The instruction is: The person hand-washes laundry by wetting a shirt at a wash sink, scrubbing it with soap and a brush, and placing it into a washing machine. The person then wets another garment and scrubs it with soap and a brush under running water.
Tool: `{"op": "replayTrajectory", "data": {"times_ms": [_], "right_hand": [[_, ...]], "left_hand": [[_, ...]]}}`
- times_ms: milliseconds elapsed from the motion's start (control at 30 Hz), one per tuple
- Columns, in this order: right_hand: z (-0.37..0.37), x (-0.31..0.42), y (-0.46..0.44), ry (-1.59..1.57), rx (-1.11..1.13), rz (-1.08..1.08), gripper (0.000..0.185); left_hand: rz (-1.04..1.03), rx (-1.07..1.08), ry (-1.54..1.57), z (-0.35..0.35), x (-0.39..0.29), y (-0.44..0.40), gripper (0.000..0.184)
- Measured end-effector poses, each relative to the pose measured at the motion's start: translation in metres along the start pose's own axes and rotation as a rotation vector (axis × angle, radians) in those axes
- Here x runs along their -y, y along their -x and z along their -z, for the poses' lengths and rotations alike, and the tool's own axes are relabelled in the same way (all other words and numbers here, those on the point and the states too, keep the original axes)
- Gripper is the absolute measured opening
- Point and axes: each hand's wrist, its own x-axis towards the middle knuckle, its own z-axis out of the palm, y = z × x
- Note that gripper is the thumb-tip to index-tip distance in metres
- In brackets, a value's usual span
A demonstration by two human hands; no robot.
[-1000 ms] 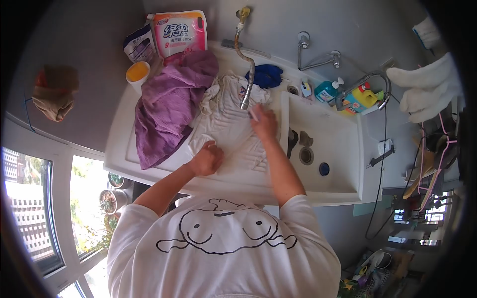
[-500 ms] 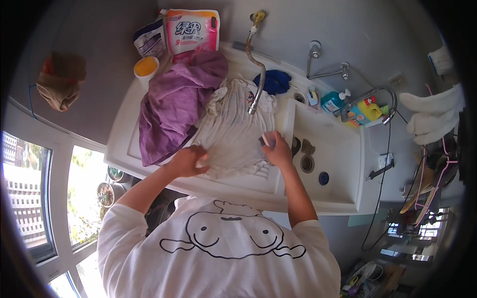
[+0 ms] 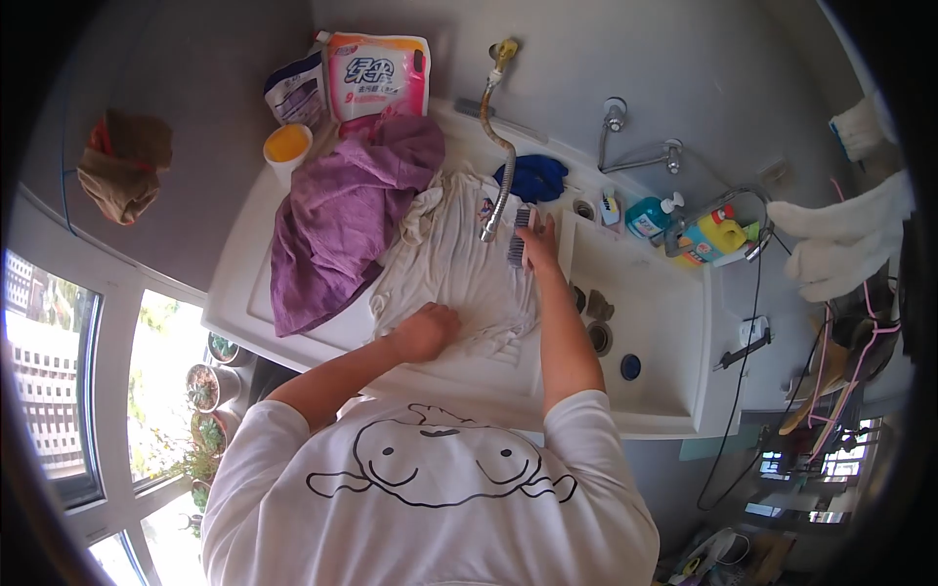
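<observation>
White laundry sink (image 3: 459, 379) against a gray wall (image 3: 703, 68); a white shirt (image 3: 454, 259) lies spread on its washboard. The right hand's (image 3: 540, 246) grip holds a scrub brush (image 3: 518, 234); the left hand (image 3: 428, 332) curls on the shirt, its hold unclear. Apparently scrubbing; the next stroke likely needs taut cloth.

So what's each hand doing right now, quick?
Left hand: closed, on the white garment; can't tell if it's gripping any.
Right hand: closed, holding a brush.

From afar, I see the left hand (image 3: 427, 333) curled, forearm (image 3: 344, 374) angled inward, while the right hand (image 3: 538, 246) grips farther forward on an outstretched arm (image 3: 569, 332).
</observation>
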Motion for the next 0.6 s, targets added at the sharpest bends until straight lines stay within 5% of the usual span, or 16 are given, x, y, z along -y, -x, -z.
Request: {"op": "replayTrajectory", "data": {"times_ms": [100,167,233,333,400,467,533,600], "right_hand": [[0.007,-0.005,-0.011,-0.037,0.19,-0.018,0.064],[0.019,-0.02,-0.024,-0.076,0.087,0.123,0.046],[0.054,0.031,-0.003,-0.124,0.001,-0.071,0.037],[0.114,-0.01,-0.015,0.204,-0.06,-0.249,0.036],[0.12,-0.024,0.0,0.327,-0.135,-0.187,0.037],[0.105,0.006,0.039,0.724,-0.41,-0.085,0.047],[0.086,0.047,0.065,0.757,-0.307,-0.199,0.062],[0.071,0.05,0.078,0.765,-0.168,0.178,0.062]], "left_hand": [[-0.102,-0.013,0.12,0.001,-0.003,0.0,0.01],[-0.131,0.038,0.149,0.006,-0.01,-0.003,0.009],[-0.152,0.081,0.184,0.001,-0.019,-0.004,0.009],[-0.225,-0.044,0.334,-0.019,-0.033,-0.006,0.008],[-0.155,0.103,0.501,-0.02,-0.038,-0.014,0.014],[0.052,-0.037,0.594,-0.001,-0.025,-0.025,0.034],[0.456,-0.28,0.31,0.021,-0.004,-0.044,0.05],[0.744,-0.273,0.07,0.044,0.024,-0.059,0.05]]}}
